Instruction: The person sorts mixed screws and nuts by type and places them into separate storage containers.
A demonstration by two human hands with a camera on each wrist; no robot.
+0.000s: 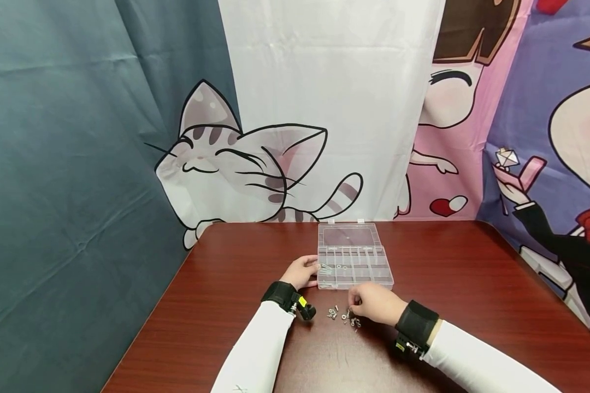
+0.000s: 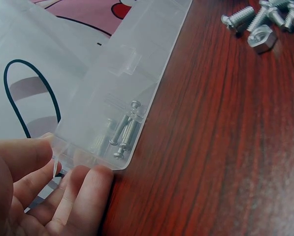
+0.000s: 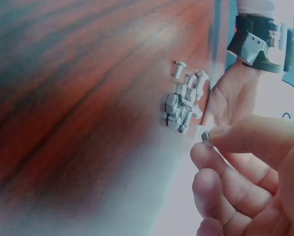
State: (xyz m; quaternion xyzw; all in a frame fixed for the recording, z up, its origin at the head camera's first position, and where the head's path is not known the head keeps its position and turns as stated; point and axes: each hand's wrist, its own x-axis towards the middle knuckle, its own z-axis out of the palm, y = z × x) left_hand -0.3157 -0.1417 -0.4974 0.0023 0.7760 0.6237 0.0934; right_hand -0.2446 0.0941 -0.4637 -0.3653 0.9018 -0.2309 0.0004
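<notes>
A clear plastic compartment box (image 1: 356, 285) stands on the table, its lid (image 1: 351, 236) folded back. My left hand (image 1: 302, 272) grips the left side, with thumb near the top edge and fingers against the wall in the left wrist view. Several screws (image 2: 124, 132) lie in the compartment beside those fingers; a few nuts (image 1: 338, 266) sit in another. In front of the box, my right hand (image 1: 377, 303) pinches a small metal nut (image 3: 205, 137) between thumb and index finger. Loose screws and nuts (image 1: 332, 313) are scattered close to its fingertips.
The brown table (image 1: 246, 251) stretches to both sides of the box. Behind it hangs a cloth backdrop (image 1: 324, 82) with cartoon figures. Black bands with cameras (image 1: 280, 295) are strapped round both wrists. A separate pile of bolts and nuts (image 3: 179, 105) shows in the right wrist view.
</notes>
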